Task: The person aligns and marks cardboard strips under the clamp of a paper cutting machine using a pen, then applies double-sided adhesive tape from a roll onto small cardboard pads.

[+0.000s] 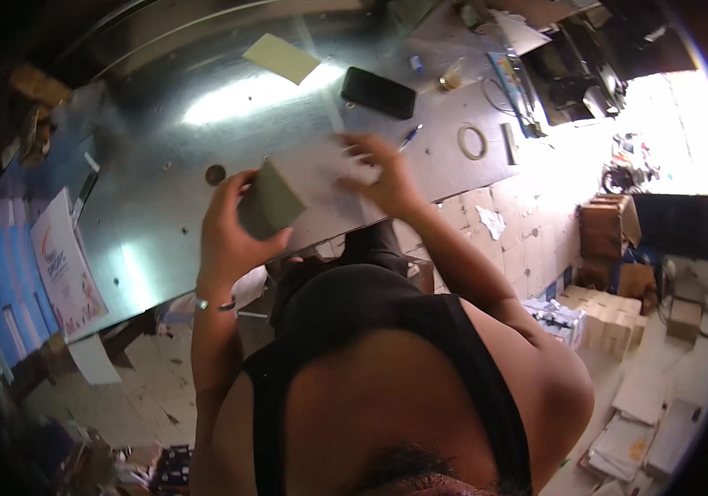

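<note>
My left hand (228, 223) is closed around a grey-green folded piece of card or paper (274, 198), thumb on its near edge and fingers on its far side. It is tilted up over the front part of the metal table (164, 211). To its right, my right hand (383, 175) hovers above the table edge, apart from the card. Its fingers are spread and somewhat blurred, and nothing shows in them. A blue pen (411, 136) lies just beyond that hand. Farther back are a black phone-like slab (379, 93) and a flat pale yellow-green sheet (281, 58).
A tape roll (472, 141) and a small glass (451, 77) stand on the table's right part. Printed papers (64, 264) and blue stacks (7, 281) crowd the left end. Cartons (606, 318) and paper stacks (631, 438) sit on the floor at right.
</note>
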A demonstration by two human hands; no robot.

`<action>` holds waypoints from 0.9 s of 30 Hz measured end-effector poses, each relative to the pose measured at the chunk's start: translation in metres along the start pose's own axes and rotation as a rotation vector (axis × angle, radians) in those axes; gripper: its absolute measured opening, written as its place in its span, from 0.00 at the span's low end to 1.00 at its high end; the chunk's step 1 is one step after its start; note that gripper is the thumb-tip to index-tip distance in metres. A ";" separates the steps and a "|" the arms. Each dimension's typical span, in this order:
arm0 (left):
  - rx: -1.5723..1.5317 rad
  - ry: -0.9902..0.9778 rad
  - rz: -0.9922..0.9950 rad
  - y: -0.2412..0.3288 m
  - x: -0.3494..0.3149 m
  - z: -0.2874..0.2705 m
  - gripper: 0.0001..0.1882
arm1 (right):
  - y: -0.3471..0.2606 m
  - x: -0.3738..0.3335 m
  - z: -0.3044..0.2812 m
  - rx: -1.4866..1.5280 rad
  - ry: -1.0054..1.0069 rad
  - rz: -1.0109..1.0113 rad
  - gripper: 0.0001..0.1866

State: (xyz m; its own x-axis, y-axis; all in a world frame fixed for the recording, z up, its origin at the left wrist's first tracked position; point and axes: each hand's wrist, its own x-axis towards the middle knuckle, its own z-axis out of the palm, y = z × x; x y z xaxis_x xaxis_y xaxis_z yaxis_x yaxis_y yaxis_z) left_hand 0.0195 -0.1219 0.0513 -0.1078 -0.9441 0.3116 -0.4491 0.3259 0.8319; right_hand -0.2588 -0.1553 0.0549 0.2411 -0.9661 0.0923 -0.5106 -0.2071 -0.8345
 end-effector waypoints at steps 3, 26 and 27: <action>0.070 -0.133 0.085 0.008 0.001 0.025 0.41 | 0.078 -0.009 -0.064 -0.160 0.276 0.094 0.31; -0.806 -0.316 -0.359 0.092 -0.023 0.196 0.37 | 0.240 -0.052 -0.225 -0.917 0.450 0.332 0.15; -0.617 -0.341 -0.396 0.095 -0.021 0.195 0.40 | 0.245 -0.051 -0.222 -0.901 0.519 0.284 0.12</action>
State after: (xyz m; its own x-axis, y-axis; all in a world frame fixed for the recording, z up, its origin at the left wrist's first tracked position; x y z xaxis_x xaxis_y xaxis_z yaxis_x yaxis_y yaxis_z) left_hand -0.1940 -0.0811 0.0348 -0.3524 -0.9262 -0.1340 0.0489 -0.1612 0.9857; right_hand -0.5798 -0.1908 -0.0337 -0.2532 -0.9000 0.3548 -0.9637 0.2026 -0.1738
